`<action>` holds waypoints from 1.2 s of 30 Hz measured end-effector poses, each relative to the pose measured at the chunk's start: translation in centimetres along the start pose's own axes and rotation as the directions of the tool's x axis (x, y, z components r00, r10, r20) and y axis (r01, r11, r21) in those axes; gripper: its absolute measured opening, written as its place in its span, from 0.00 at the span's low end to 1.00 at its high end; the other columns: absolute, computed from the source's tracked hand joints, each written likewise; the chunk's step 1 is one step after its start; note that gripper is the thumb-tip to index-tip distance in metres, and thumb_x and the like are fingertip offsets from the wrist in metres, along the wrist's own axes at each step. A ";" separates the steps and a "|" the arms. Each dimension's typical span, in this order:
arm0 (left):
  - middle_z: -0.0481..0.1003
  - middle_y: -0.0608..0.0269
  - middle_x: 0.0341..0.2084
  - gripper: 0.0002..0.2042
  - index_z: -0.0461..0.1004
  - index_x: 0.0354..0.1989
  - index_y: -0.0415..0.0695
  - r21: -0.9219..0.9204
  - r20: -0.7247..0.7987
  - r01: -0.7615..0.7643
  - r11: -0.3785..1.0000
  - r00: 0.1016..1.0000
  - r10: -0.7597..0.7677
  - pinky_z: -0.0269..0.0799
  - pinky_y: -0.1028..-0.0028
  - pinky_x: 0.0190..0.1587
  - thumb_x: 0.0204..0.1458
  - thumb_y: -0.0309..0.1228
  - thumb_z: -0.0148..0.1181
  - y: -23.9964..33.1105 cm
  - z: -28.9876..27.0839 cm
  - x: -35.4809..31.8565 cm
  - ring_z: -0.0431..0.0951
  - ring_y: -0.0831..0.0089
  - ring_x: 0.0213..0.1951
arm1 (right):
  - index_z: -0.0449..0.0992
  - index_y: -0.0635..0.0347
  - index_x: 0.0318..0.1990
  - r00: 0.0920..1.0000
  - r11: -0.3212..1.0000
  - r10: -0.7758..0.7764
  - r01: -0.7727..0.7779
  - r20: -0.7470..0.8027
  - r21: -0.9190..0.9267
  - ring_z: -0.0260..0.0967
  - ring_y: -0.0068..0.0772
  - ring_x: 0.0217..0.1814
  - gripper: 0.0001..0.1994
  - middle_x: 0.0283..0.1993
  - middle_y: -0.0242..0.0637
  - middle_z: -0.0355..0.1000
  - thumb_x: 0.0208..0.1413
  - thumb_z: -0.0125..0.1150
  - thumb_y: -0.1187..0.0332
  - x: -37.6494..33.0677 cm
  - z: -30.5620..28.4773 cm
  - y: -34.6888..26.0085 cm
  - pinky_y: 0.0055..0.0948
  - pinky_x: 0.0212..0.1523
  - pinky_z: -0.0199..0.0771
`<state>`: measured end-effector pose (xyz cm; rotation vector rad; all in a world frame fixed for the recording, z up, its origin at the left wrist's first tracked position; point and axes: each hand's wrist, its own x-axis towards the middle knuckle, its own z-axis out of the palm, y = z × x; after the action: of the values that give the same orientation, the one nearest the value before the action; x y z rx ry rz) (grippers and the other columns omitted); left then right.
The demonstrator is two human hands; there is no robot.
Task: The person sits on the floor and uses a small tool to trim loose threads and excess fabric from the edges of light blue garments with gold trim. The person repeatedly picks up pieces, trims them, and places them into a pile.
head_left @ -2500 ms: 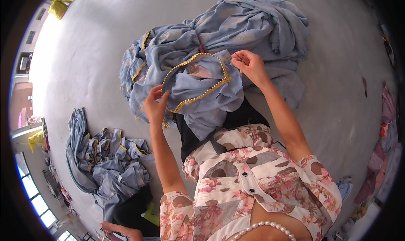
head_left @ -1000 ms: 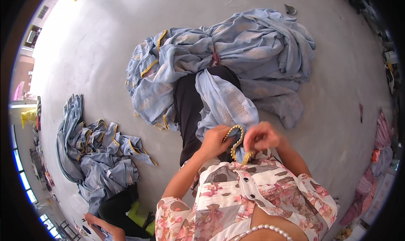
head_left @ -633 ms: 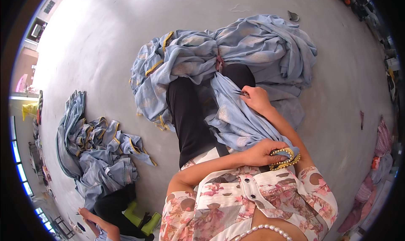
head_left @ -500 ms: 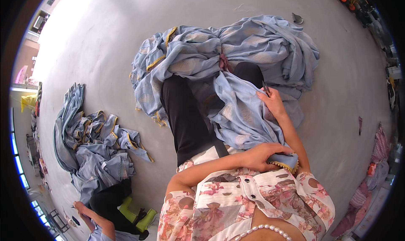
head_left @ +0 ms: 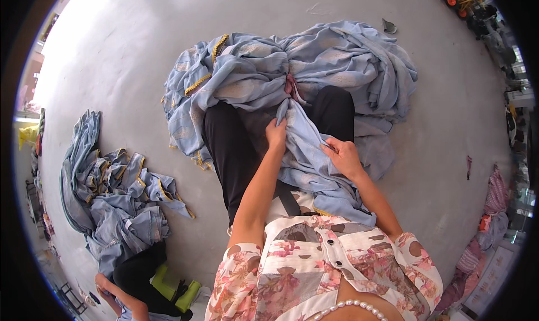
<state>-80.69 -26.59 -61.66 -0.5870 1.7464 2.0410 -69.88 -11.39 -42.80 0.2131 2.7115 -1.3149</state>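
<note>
A length of light blue cloth [head_left: 306,138] with pale patterned patches runs from the big bundle down over my lap. My left hand [head_left: 275,135] grips its edge close to the bundle, between my knees. Farther down the same edge, my right hand [head_left: 345,159] pinches the cloth, and the stretch between both hands is drawn out. The large blue cloth bundle [head_left: 348,57] lies on the floor ahead, gathered at its middle by a reddish tie [head_left: 291,88]. Yellow trim [head_left: 197,84] edges some of its folds. Whether the dark tool is still in my right hand is hidden.
At left lies another heap of blue cloth [head_left: 120,208] with yellow trim, beside a co-worker's arm [head_left: 126,298] and a lime-green seat [head_left: 174,287]. A dark scrap [head_left: 388,26] lies beyond the bundle. Pink checked cloth [head_left: 494,192] lines the right side.
My left hand has moved from the trimmed cloth end at my waist up to the cloth near the tie. My right hand has shifted slightly down and left; the dark tool no longer shows.
</note>
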 end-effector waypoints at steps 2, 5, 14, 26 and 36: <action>0.75 0.65 0.31 0.12 0.73 0.41 0.36 -0.140 -0.051 0.037 0.989 0.998 -0.044 0.65 0.77 0.37 0.52 0.31 0.58 0.3 -1.3 -1.0 0.70 0.78 0.33 | 0.71 0.68 0.29 0.999 0.999 0.036 -0.037 -0.039 -0.028 0.53 0.12 0.23 0.11 0.17 0.30 0.61 0.54 0.59 0.67 -0.3 0.1 1.4 0.22 0.21 0.56; 0.75 0.68 0.27 0.09 0.74 0.38 0.37 -0.300 0.069 0.071 0.951 0.996 -0.053 0.65 0.81 0.32 0.54 0.31 0.57 3.7 -3.9 -4.1 0.70 0.81 0.27 | 0.70 0.68 0.29 0.985 0.944 0.049 0.007 -0.164 0.329 0.54 0.13 0.21 0.12 0.18 0.26 0.62 0.55 0.59 0.66 -0.6 0.4 3.5 0.20 0.21 0.54; 0.67 0.79 0.21 0.09 0.74 0.29 0.40 0.098 0.197 -0.152 0.984 0.972 0.130 0.54 0.86 0.27 0.54 0.33 0.59 8.6 -5.4 -16.2 0.60 0.90 0.25 | 0.74 0.63 0.29 0.930 0.793 0.199 0.031 -0.308 0.608 0.51 0.08 0.23 0.09 0.21 0.17 0.60 0.55 0.60 0.66 -4.6 -5.0 0.6 0.14 0.24 0.47; 0.72 0.66 0.18 0.08 0.73 0.29 0.37 0.144 0.370 -0.377 0.915 0.878 0.304 0.65 0.77 0.28 0.50 0.30 0.60 8.3 -4.7 -16.4 0.66 0.83 0.22 | 0.74 0.65 0.29 0.950 0.807 0.148 0.045 -0.275 0.589 0.53 0.10 0.24 0.09 0.21 0.19 0.62 0.51 0.62 0.67 -5.4 -5.8 -1.8 0.15 0.25 0.49; 0.73 0.55 0.34 0.19 0.65 0.53 0.39 0.054 0.052 -0.429 0.902 0.903 0.426 0.67 0.74 0.41 0.55 0.34 0.54 6.7 -0.6 -9.9 0.71 0.68 0.35 | 0.73 0.59 0.37 0.741 0.622 0.489 0.073 -0.460 0.780 0.66 0.23 0.38 0.10 0.36 0.29 0.69 0.51 0.63 0.65 -0.8 -9.6 13.0 0.25 0.43 0.65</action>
<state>-75.99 -28.45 -50.76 -0.1431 2.0501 2.2441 -67.23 4.08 -46.73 1.2648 2.1392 -2.6051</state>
